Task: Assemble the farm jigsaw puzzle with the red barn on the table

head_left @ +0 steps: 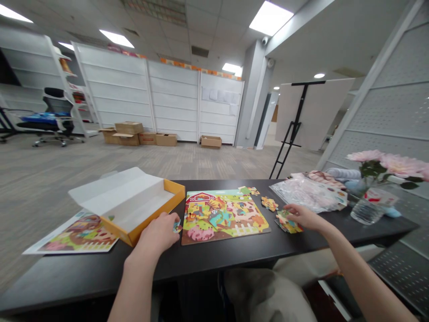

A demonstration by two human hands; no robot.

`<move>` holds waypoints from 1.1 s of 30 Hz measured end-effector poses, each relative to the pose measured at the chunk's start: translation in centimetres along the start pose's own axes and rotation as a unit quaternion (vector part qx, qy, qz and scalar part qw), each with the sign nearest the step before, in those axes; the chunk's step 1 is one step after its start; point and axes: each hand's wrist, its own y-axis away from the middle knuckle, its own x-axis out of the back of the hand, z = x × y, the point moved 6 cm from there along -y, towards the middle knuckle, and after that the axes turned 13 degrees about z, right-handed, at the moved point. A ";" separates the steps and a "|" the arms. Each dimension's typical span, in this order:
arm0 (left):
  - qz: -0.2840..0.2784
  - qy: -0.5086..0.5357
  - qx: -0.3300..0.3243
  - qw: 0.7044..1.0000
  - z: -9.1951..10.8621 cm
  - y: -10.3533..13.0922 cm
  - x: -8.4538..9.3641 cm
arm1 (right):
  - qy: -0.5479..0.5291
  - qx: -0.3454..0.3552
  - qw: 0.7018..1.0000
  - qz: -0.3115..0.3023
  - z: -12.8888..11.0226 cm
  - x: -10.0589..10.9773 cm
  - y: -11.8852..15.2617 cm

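A farm-scene jigsaw puzzle [226, 219] lies flat on the dark table in front of me, with a red barn and a white fence on it. At its left edge my left hand [160, 235] rests with curled fingers on a small puzzle piece [177, 226], which they partly cover. To the right of the board, my right hand [303, 216] pinches a puzzle piece over a loose pile of puzzle pieces [292, 227]. Another small heap of pieces [269, 204] sits between board and pile. A few more pieces [248, 191] lie at the board's upper right corner.
An open yellow-and-white box [157, 210] stands at left, partly over a printed farm picture sheet [77, 235]. Clear plastic bags [308, 194] lie at back right, near a glass vase [367, 210] with pink flowers [392, 163]. Cardboard boxes [129, 134] stand on the floor beyond.
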 end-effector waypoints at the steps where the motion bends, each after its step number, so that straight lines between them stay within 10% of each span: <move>1: -0.001 0.000 -0.001 1.000 0.1 0.1 0.1 | 0.022 0.010 1.000 0.002 0.0 -0.1 0.0; 6: -0.008 -0.010 0.005 1.000 0.6 0.7 0.7 | 0.129 0.052 0.989 0.053 -1.2 0.0 0.2; 10: 0.006 -0.021 -0.001 1.000 1.0 0.9 1.2 | 0.115 0.119 0.977 0.133 -6.6 0.2 0.9; 20: 0.073 0.001 -0.066 0.995 5.2 0.6 1.9 | 0.039 0.325 0.940 -0.098 -24.8 -11.1 5.3; 33: 0.119 0.039 -0.058 0.990 7.0 -2.8 -0.8 | 0.033 0.305 0.949 -0.073 -24.5 -13.9 5.3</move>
